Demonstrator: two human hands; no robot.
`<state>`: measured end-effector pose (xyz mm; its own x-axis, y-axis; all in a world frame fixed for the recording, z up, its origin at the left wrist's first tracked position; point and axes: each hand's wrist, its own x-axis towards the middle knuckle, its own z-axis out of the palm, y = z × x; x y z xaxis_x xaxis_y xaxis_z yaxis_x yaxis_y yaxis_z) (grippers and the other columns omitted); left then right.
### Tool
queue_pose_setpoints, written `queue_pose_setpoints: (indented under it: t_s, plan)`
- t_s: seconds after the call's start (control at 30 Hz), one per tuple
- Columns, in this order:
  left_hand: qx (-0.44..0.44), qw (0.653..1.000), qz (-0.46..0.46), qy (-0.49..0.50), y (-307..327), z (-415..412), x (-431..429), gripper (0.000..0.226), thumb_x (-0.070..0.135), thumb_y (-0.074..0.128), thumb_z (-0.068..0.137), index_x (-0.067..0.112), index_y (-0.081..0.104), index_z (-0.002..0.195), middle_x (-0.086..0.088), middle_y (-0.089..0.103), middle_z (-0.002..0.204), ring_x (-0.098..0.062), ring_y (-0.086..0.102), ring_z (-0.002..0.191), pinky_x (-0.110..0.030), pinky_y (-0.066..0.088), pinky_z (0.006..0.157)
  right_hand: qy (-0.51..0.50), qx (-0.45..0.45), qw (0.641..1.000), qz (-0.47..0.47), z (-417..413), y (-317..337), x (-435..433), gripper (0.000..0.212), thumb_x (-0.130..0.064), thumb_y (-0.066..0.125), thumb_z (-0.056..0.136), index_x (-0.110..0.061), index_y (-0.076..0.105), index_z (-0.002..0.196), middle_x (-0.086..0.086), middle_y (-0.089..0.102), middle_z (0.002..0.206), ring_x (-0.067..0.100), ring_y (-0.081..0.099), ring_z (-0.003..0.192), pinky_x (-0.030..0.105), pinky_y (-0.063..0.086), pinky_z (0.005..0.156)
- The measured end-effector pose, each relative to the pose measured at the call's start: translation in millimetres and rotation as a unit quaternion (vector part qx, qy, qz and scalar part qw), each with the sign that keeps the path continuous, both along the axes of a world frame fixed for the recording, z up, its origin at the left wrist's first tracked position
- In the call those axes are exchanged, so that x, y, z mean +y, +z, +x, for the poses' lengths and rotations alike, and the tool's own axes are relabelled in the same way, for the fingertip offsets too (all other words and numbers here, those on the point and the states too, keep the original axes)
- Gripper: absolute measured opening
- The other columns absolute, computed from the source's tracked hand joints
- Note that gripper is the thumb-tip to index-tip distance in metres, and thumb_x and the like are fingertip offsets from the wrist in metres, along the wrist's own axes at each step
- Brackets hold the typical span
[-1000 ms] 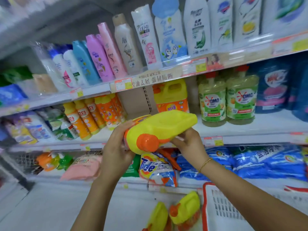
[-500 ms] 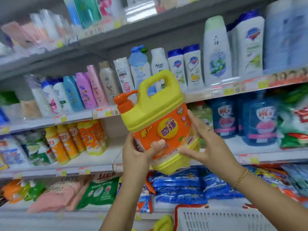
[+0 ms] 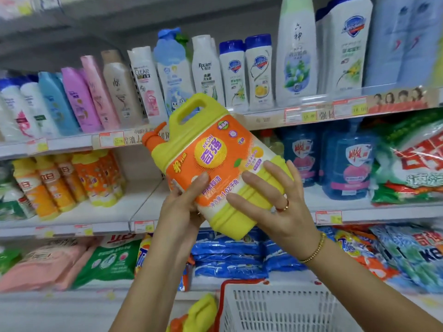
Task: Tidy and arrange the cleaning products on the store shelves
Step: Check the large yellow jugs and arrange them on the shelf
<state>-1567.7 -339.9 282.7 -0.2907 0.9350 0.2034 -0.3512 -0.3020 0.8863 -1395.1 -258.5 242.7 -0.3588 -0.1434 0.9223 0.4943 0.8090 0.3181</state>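
Yellow jug [image 3: 215, 164], tilted with its orange cap to the left, is in the air before the middle shelf [image 3: 115, 212]. Our left hand [image 3: 182, 207] clamps its label with the thumb. Our right hand [image 3: 282, 212] grips the base, fingers apart. Near right stands a white basket [image 3: 275, 310], and beside it perhaps a bottle [image 3: 201, 307].

Fingers of my left hand [image 3: 182, 209] hidden behind the yellow jug [image 3: 211, 161], second yellow jug [image 3: 202, 310] and white basket [image 3: 275, 312] cut off below, price tags [image 3: 302, 115] on the shelf [image 3: 261, 121] front edge blurred unreadable
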Motion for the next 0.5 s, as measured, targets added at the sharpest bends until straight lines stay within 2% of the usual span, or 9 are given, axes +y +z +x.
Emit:
queue_pose_setpoints:
  t_s: [0.07, 0.13, 0.2, 0.27, 0.3, 0.33, 0.4, 0.5]
  plan:
    - [-0.033, 0.998, 0.043, -0.025, 4, -5, 2, 0.100, 0.049, 0.091, 0.046, 0.013, 0.054, 0.132, -0.012, 0.063, 0.128, -0.027, 0.062, 0.116, -0.045, 0.053, 0.094, 0.025, 0.016, 0.999, -0.039, -7, 5, 2, 0.050, -0.031, 0.068, 0.088, -0.033, 0.044, 0.131, 0.000, 0.039, 0.140, 0.032, 0.033, 0.134, 0.066, 0.026, 0.106]
    - [-0.079, 0.989, 0.108, -0.062, 8, -5, 2, 0.093, 0.054, 0.086, 0.052, 0.012, 0.056, 0.129, -0.012, 0.061, 0.131, -0.027, 0.059, 0.121, -0.042, 0.050, 0.097, 0.091, 0.051, 0.987, -0.124, -20, 9, -2, 0.056, -0.039, 0.068, 0.084, -0.029, 0.044, 0.133, 0.000, 0.041, 0.143, 0.031, 0.035, 0.137, 0.064, 0.026, 0.108]
    - [-0.115, 0.984, 0.119, -0.059, 8, -3, 5, 0.081, 0.061, 0.076, 0.058, 0.014, 0.060, 0.122, -0.009, 0.066, 0.124, -0.022, 0.062, 0.115, -0.035, 0.055, 0.089, 0.174, 0.097, 0.953, -0.227, -36, 9, -11, 0.063, -0.046, 0.070, 0.079, -0.028, 0.044, 0.134, 0.000, 0.046, 0.143, 0.023, 0.040, 0.136, 0.054, 0.033, 0.109]
    - [-0.123, 0.988, 0.093, -0.009, 3, -7, 13, 0.070, 0.059, 0.055, 0.073, 0.014, 0.057, 0.127, -0.006, 0.069, 0.118, -0.017, 0.067, 0.105, -0.029, 0.058, 0.078, 0.222, 0.145, 0.902, -0.340, -50, 9, -23, 0.069, -0.046, 0.075, 0.072, -0.034, 0.045, 0.133, -0.007, 0.053, 0.138, 0.009, 0.048, 0.129, 0.037, 0.042, 0.105]
    - [-0.112, 0.991, 0.079, 0.012, -1, -11, 16, 0.068, 0.054, 0.050, 0.078, 0.014, 0.052, 0.134, -0.006, 0.068, 0.120, -0.016, 0.069, 0.101, -0.029, 0.058, 0.074, 0.231, 0.166, 0.876, -0.391, -55, 9, -27, 0.073, -0.042, 0.077, 0.067, -0.037, 0.046, 0.132, -0.015, 0.056, 0.132, 0.003, 0.052, 0.122, 0.029, 0.046, 0.099]
    - [-0.093, 0.993, 0.066, 0.030, -5, -14, 19, 0.070, 0.050, 0.055, 0.080, 0.016, 0.046, 0.140, -0.005, 0.066, 0.121, -0.016, 0.070, 0.096, -0.028, 0.058, 0.070, 0.237, 0.185, 0.851, -0.431, -59, 9, -30, 0.073, -0.041, 0.078, 0.063, -0.038, 0.048, 0.129, -0.021, 0.059, 0.125, -0.002, 0.055, 0.115, 0.025, 0.048, 0.093]
    - [-0.040, 0.996, 0.046, 0.062, -15, -22, 22, 0.084, 0.037, 0.075, 0.073, 0.022, 0.037, 0.146, -0.002, 0.066, 0.119, -0.017, 0.070, 0.094, -0.027, 0.056, 0.067, 0.265, 0.217, 0.797, -0.497, -63, 11, -28, 0.071, -0.043, 0.079, 0.059, -0.034, 0.053, 0.124, -0.021, 0.062, 0.115, -0.001, 0.059, 0.107, 0.026, 0.051, 0.089]
    - [0.007, 0.996, 0.048, 0.068, -27, -36, 20, 0.087, 0.017, 0.072, 0.072, 0.020, 0.031, 0.149, 0.002, 0.061, 0.132, -0.020, 0.062, 0.116, -0.029, 0.056, 0.078, 0.329, 0.263, 0.705, -0.571, -60, 20, -20, 0.065, -0.037, 0.088, 0.059, -0.029, 0.055, 0.115, -0.009, 0.067, 0.108, 0.010, 0.063, 0.103, 0.035, 0.055, 0.084]
